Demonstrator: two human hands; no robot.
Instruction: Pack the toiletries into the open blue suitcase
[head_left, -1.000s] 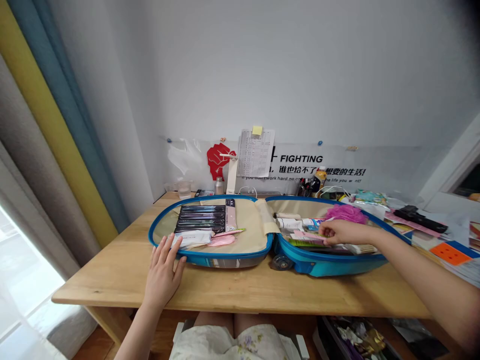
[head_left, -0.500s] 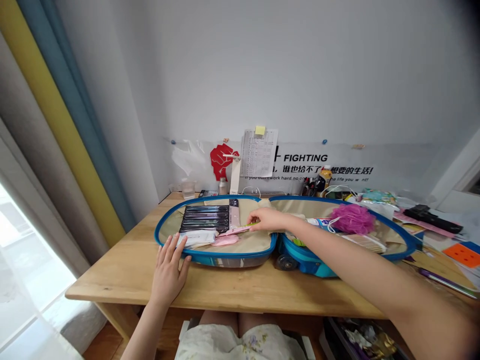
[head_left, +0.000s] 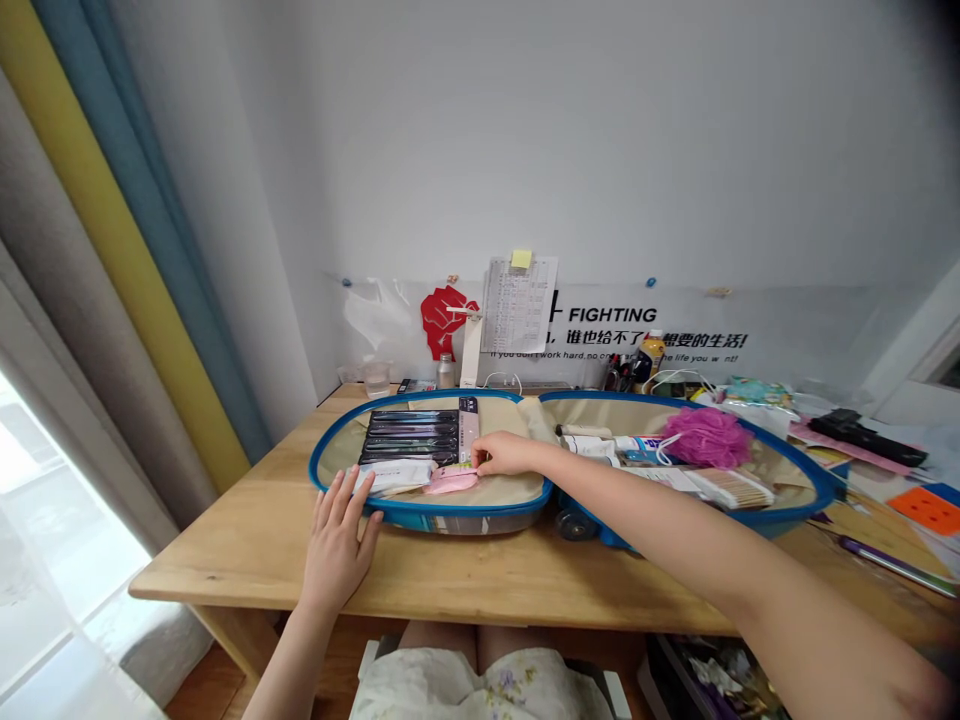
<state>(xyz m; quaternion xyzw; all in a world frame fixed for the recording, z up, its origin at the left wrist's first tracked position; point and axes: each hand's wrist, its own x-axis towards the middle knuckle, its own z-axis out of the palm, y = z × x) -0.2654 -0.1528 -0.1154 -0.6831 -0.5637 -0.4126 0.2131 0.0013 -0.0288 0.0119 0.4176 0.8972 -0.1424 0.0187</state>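
Note:
A blue suitcase [head_left: 450, 522] lies open on a wooden table [head_left: 247, 545]. My left hand [head_left: 337, 545] rests flat on the table, fingers spread, fingertips touching the case's front left rim. My right hand [head_left: 504, 453] reaches into the left half, its fingers pinched on a small pink packet [head_left: 461, 468] beside a pink item [head_left: 448, 483]. In that half also lie a black pack of toothbrushes [head_left: 409, 436] and a white pouch [head_left: 394, 474]. The right half holds a pink bath pouf [head_left: 705, 437], tubes [head_left: 592, 445] and flat packets [head_left: 727, 487].
Against the wall stand a small bottle [head_left: 445, 371], a glass [head_left: 375, 378], a paper sheet [head_left: 517, 305] and a yellow-capped bottle [head_left: 649, 352]. Papers, a black object [head_left: 862, 435] and an orange card [head_left: 926, 508] crowd the table's right. Curtains [head_left: 112, 300] hang left.
My right hand went from the case's right half across to the left half with a pink packet and has lowered it beside the pink item. The left hand stayed put.

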